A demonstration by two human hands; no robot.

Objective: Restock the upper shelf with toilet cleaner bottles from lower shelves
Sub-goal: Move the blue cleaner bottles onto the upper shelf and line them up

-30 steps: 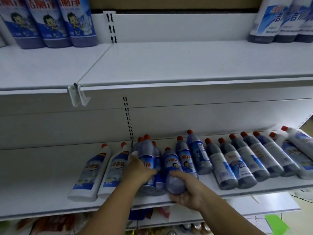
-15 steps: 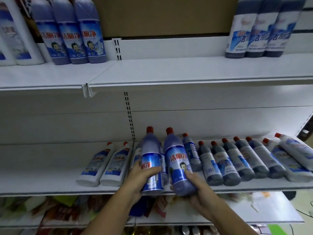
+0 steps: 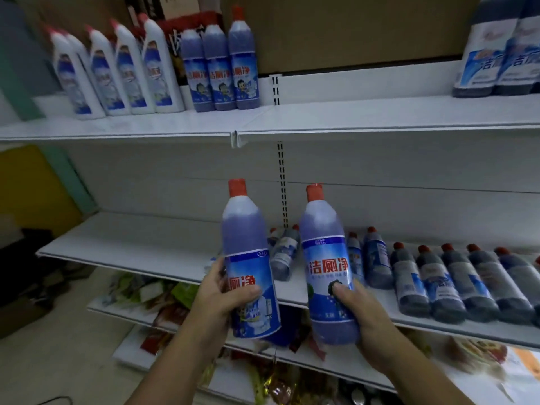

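My left hand [image 3: 220, 293] grips a blue toilet cleaner bottle [image 3: 248, 258] with a red cap, held upright in front of the lower shelf [image 3: 131, 247]. A second, matching bottle [image 3: 325, 258] stands upright in my right hand [image 3: 359, 311], whose thumb lies across its label. Both bottles are lifted off the shelf, side by side and slightly apart. Above them runs the upper shelf [image 3: 365, 115], where three blue bottles [image 3: 219, 68] stand upright left of centre.
Several white bottles [image 3: 117, 71] stand at the upper shelf's left. Dark bottles [image 3: 496, 54] stand at its right end. Several dark blue bottles [image 3: 455, 282] lie in a row on the lower shelf's right part. Packaged goods [image 3: 163, 293] fill the shelves below.
Both hands have lifted their bottles off the lower shelf and turned them upright. The view has swung up and left, bringing more of the upper shelf into sight.
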